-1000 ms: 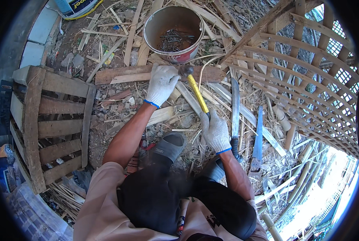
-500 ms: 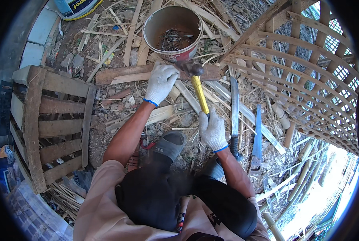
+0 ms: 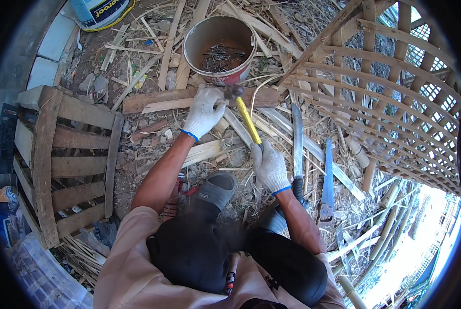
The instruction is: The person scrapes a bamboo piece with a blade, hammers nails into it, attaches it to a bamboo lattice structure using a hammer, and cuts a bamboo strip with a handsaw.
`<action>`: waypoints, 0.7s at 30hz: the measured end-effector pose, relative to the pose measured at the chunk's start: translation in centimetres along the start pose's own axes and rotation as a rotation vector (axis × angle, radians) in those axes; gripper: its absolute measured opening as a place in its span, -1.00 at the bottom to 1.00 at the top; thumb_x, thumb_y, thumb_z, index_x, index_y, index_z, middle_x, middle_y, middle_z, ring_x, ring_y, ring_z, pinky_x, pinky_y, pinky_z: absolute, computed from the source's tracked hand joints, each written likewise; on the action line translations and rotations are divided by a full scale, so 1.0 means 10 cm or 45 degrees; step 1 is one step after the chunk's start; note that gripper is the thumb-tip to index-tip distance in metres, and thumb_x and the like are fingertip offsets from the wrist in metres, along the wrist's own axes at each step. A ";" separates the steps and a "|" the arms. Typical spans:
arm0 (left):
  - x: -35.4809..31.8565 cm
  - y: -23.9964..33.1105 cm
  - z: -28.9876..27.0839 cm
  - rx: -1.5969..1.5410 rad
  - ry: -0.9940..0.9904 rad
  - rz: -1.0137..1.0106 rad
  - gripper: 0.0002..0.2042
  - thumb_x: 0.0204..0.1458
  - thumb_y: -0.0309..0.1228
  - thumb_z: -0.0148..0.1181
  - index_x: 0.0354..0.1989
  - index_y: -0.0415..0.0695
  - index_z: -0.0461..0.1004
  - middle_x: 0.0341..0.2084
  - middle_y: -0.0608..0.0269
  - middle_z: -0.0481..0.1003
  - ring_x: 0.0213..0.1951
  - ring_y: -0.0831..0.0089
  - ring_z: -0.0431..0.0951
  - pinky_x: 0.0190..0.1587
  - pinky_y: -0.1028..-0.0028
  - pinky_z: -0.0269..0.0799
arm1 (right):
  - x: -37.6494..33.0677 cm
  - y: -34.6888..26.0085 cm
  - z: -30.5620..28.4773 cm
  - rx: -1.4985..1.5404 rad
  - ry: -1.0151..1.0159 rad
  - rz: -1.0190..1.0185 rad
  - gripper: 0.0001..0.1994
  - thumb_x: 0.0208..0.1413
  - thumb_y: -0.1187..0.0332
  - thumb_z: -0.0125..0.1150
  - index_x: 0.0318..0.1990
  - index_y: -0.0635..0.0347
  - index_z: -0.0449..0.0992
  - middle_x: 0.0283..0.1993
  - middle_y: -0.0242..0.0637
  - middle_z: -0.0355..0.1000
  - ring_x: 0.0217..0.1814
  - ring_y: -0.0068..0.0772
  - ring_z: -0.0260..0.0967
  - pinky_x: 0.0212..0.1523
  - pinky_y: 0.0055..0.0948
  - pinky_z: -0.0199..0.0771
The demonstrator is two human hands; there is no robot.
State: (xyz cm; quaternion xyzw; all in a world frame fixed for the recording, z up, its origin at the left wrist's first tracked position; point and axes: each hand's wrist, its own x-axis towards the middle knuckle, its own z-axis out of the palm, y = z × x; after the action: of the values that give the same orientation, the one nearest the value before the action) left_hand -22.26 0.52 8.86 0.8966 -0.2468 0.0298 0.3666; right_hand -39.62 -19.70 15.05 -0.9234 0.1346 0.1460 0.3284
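Note:
My left hand (image 3: 203,112), in a white knit glove with a blue cuff, is at a brown wooden plank (image 3: 264,98) on the ground. Its thumb and fingers are drawn together over the wood; what they pinch, if anything, is too small to make out. A hammer (image 3: 247,121) with a yellow handle is gripped in my gloved right hand (image 3: 271,166). The hammer's dark head is just right of my left fingertips, over the plank. A pale wood strip (image 3: 164,105) lies along the plank's left part. Behind it stands a bucket (image 3: 229,78) with loose nails (image 3: 219,57) inside.
A machete (image 3: 298,139) and a handsaw (image 3: 328,180) lie to the right. Beyond them leans a woven bamboo lattice (image 3: 380,87). A slatted wooden crate (image 3: 81,166) stands at left, and a paint pail (image 3: 99,11) is at the far left. Wood strips litter the ground.
The hammer head has come left and slightly down, closer to my left fingers. My right hand has shifted a little left; my left hand stays at the plank.

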 end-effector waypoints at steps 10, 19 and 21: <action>-0.07 -0.09 0.01 -0.067 0.015 0.088 -0.80 0.01 -0.49 0.33 -0.17 -0.12 0.56 -0.13 0.07 0.57 0.08 0.00 0.47 0.27 0.08 0.38 | -0.06 -0.10 -0.09 0.108 0.027 0.079 -0.63 0.45 0.10 0.03 -0.14 0.31 0.46 -0.45 0.25 0.48 -0.31 0.41 0.52 -0.29 0.18 0.43; -0.15 -0.13 -0.28 0.331 -0.001 0.116 -0.62 0.02 -0.37 0.35 0.06 -0.08 0.55 0.04 0.13 0.50 0.18 0.07 0.41 0.42 0.03 0.16 | -1.16 0.45 -0.19 0.455 -0.073 0.378 -0.66 0.43 0.20 0.05 0.06 0.32 0.52 -0.48 0.08 0.50 -0.41 0.07 0.58 -0.34 -0.06 0.48; -0.24 -0.26 -0.41 0.470 -0.090 0.051 -0.66 0.08 -0.33 0.31 0.04 -0.07 0.55 0.02 0.12 0.51 0.15 0.10 0.44 0.37 0.03 0.21 | -1.50 0.49 -0.16 0.368 -0.168 0.549 -0.64 0.42 0.15 0.08 0.03 0.31 0.56 -0.37 0.10 0.53 -0.29 0.08 0.58 -0.20 -0.06 0.50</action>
State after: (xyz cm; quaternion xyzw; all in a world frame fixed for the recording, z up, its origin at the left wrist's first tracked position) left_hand -22.59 5.91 9.63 0.9440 -0.2676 0.0505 0.1863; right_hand -54.83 -22.12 18.83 -0.8054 0.3260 0.2519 0.4261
